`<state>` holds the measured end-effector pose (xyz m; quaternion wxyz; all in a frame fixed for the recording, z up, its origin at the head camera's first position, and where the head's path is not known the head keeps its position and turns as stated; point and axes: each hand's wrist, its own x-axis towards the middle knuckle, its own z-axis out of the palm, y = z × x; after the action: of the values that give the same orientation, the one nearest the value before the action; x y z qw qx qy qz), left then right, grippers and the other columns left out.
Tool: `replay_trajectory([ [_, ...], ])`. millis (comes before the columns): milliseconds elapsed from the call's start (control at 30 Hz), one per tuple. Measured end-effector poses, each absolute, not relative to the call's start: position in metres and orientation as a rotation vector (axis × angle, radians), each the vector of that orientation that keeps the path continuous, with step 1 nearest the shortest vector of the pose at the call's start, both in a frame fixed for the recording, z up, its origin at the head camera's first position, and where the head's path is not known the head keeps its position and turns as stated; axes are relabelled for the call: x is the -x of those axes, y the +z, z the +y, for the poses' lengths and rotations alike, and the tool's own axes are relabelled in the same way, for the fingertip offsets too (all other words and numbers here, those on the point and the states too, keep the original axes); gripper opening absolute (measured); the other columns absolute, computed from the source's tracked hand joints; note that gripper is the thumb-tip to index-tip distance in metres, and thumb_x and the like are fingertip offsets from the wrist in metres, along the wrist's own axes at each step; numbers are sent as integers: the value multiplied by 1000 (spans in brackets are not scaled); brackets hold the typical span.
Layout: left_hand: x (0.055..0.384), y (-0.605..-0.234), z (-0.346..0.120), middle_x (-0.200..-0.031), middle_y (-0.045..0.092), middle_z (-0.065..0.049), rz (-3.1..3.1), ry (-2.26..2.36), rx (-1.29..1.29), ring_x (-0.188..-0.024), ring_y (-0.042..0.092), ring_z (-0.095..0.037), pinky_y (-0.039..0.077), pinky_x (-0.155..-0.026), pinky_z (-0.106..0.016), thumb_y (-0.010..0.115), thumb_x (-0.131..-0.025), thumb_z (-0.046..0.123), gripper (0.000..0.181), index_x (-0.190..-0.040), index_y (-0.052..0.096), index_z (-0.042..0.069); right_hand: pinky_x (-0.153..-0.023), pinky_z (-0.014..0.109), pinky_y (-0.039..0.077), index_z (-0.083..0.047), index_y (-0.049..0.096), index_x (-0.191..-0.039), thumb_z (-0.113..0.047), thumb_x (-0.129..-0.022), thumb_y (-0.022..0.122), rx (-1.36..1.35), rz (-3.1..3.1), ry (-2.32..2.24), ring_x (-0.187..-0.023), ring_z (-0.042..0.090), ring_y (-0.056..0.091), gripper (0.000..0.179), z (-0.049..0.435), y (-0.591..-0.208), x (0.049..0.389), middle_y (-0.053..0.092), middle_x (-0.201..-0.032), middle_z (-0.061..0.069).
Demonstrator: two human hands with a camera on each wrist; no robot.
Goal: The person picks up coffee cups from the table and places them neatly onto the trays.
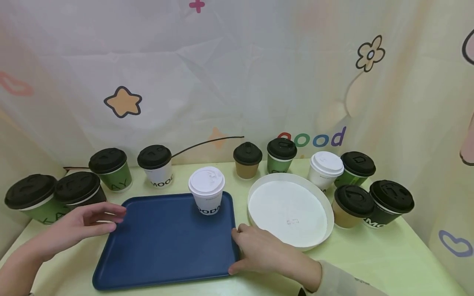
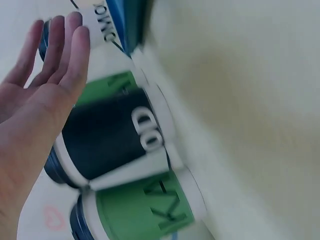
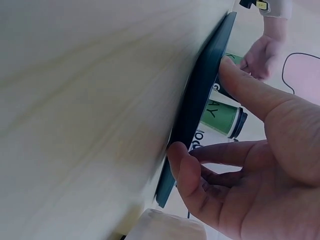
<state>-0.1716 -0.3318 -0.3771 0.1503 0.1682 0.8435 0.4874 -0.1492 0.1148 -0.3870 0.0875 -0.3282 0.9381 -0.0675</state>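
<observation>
Nearest, the curled fingers of the right hand (image 1: 261, 248) are set on the right edge of the blue tray (image 1: 163, 246), on the worktop (image 1: 400, 263). At its left edge, the left hand (image 1: 87, 222) is held with fingers slightly apart, nothing gripped. Any shift is best made slowly and level, lest the white-lidded cup (image 1: 208, 201) be tipped.

We find the head view softly bright; the left wrist view is dimmer, its dark cup (image 2: 107, 137) blurred.
</observation>
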Motion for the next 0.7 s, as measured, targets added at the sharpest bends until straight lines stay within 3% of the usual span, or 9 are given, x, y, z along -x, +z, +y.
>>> replay_trajectory([
  [233,163,-389,-370,-132,64,-10,2487,1298,-378,-112,65,-7,56,-86,-25,63,-104,17,40,-140,57,0,-74,35,57,4,64,-131,-56,-74,88,989,2801,-201,-91,20,64,86,114,-388,149,65,-110,10],
  [400,157,-393,-392,-124,69,3,2502,1265,-391,-105,68,-8,56,-82,-25,59,-105,11,36,-135,57,-8,-73,35,57,4,64,-130,-56,-73,89,1008,2807,-206,-89,20,63,86,115,-388,149,64,-108,10],
  [533,157,-391,-402,-127,68,-8,2476,1166,-208,-101,68,-9,57,-80,-29,56,-108,22,48,-138,51,-14,-72,35,57,3,64,-130,-57,-73,88,1008,2808,-203,-89,20,63,86,115,-387,149,64,-108,10],
  [700,164,-389,-407,-130,61,-28,2481,1075,58,-108,68,-27,57,-83,-34,53,-109,38,73,-142,32,-24,-72,35,57,2,65,-129,-57,-74,88,992,2803,-203,-89,19,63,84,114,-387,149,64,-108,10],
])
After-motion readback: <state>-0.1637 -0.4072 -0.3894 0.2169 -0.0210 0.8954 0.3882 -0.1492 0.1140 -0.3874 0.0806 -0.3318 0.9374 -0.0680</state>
